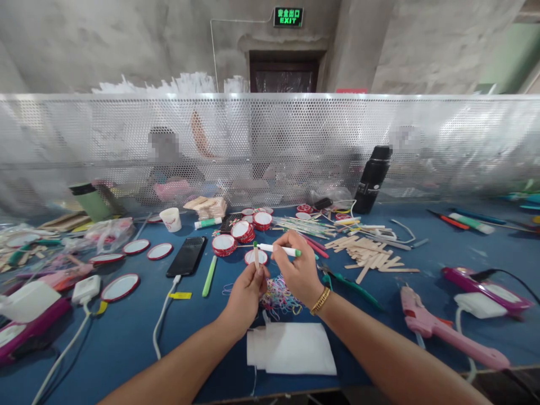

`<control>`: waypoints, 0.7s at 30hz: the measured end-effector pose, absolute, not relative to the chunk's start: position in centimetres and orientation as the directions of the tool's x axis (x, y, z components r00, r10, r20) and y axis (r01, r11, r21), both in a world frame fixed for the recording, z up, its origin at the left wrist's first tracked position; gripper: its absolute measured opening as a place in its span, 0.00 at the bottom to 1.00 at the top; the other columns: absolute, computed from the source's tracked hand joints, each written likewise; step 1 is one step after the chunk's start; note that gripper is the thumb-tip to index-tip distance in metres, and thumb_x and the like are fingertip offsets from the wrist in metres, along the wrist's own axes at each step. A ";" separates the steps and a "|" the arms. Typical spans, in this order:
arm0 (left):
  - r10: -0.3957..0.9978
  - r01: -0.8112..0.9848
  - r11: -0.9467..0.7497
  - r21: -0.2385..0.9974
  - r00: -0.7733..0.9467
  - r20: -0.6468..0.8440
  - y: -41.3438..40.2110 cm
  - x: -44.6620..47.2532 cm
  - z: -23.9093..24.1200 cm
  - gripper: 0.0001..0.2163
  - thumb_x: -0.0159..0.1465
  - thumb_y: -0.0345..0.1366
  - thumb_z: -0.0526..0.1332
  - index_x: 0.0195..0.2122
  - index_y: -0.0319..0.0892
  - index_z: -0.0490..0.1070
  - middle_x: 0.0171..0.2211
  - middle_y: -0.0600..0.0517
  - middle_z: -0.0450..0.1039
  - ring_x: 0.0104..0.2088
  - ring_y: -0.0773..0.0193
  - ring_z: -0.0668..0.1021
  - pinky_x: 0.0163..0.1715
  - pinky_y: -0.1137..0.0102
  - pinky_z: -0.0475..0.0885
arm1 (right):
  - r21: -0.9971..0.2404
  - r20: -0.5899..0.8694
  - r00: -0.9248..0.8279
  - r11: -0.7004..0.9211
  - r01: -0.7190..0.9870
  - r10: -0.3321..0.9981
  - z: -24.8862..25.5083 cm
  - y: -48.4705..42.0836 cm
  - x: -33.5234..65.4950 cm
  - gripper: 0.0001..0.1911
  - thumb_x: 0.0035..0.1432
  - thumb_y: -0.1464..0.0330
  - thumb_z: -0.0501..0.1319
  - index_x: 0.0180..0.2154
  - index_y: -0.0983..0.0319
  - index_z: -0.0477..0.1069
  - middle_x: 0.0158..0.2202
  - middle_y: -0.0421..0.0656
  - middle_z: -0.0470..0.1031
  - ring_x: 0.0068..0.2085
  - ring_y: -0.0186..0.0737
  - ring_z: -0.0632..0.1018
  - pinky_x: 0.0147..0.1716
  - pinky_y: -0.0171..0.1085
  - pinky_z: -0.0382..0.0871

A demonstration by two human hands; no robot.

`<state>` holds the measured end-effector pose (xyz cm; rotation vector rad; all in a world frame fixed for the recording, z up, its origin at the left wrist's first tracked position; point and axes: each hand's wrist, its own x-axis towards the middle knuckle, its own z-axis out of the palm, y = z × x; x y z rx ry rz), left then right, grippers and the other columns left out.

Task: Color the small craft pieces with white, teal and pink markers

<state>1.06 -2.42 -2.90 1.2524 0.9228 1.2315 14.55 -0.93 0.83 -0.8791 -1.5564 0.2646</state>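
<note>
Upright between the fingertips of my left hand is a wooden craft stick with a green top end. My right hand, a gold bracelet at its wrist, grips a white marker pen with a green back end. The pen's tip is at the green end of the stick; I cannot tell whether they touch. Below and between my hands lies a heap of coloured rubber bands. A white cloth pouch lies nearer the table edge. Loose craft sticks are piled to the right.
Pliers and a pink glue gun lie on the right. A black phone on a white cable and a green stick lie left. Round red-rimmed discs, a paper cup and a black bottle stand before a perforated metal screen.
</note>
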 end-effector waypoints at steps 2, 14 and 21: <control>0.979 -0.155 -0.089 0.984 0.170 0.115 -2.5 1.0 -2.8 0.22 0.57 0.59 0.63 0.29 0.42 0.64 0.16 0.61 0.53 0.18 0.72 0.54 0.18 0.74 0.46 | -0.629 0.749 0.058 0.680 0.377 0.660 0.8 -0.9 14.6 0.07 0.59 0.73 0.56 0.28 0.58 0.65 0.26 0.38 0.71 0.30 0.38 0.70 0.34 0.39 0.63; 0.980 -0.145 -0.107 0.984 0.154 0.129 -2.5 1.1 -2.6 0.25 0.55 0.61 0.63 0.28 0.42 0.64 0.16 0.62 0.52 0.18 0.73 0.55 0.19 0.74 0.47 | -0.641 0.742 0.048 0.687 0.341 0.669 0.7 -1.0 14.6 0.06 0.60 0.72 0.56 0.29 0.58 0.65 0.26 0.38 0.71 0.31 0.38 0.71 0.34 0.39 0.63; 0.977 -0.138 -0.119 0.983 0.159 0.141 -2.4 0.9 -2.9 0.24 0.56 0.60 0.62 0.30 0.42 0.65 0.16 0.61 0.54 0.18 0.72 0.55 0.19 0.74 0.47 | -0.635 0.753 0.080 0.691 0.345 0.653 0.8 -1.0 14.6 0.07 0.60 0.71 0.55 0.29 0.58 0.65 0.26 0.39 0.70 0.31 0.38 0.70 0.34 0.39 0.63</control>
